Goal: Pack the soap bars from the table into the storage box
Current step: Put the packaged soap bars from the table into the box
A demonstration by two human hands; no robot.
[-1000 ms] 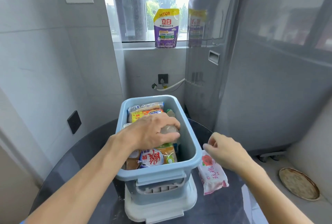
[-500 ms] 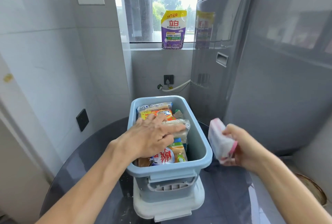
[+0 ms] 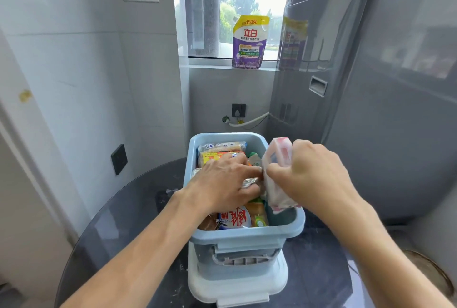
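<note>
A light blue storage box (image 3: 244, 237) stands on a white lid (image 3: 237, 285) on the dark round table (image 3: 123, 211). It is filled with several wrapped soap bars (image 3: 236, 218) in orange, red and white packets. My left hand (image 3: 225, 181) presses flat on the packed bars in the box's middle. My right hand (image 3: 311, 179) grips a white and pink wrapped soap bar (image 3: 277, 159), held upright over the box's right side, its lower end inside the rim.
A grey washing machine (image 3: 371, 97) rises close behind and right of the box. A purple and yellow detergent pouch (image 3: 249, 43) stands on the window sill. The wall at left carries a black socket (image 3: 119, 159). A round drain cover (image 3: 430, 273) lies on the floor right.
My right hand picked the pink and white soap bar off the table right of the box and carried it left, over the box. My left hand stayed pressing on the packed bars.
</note>
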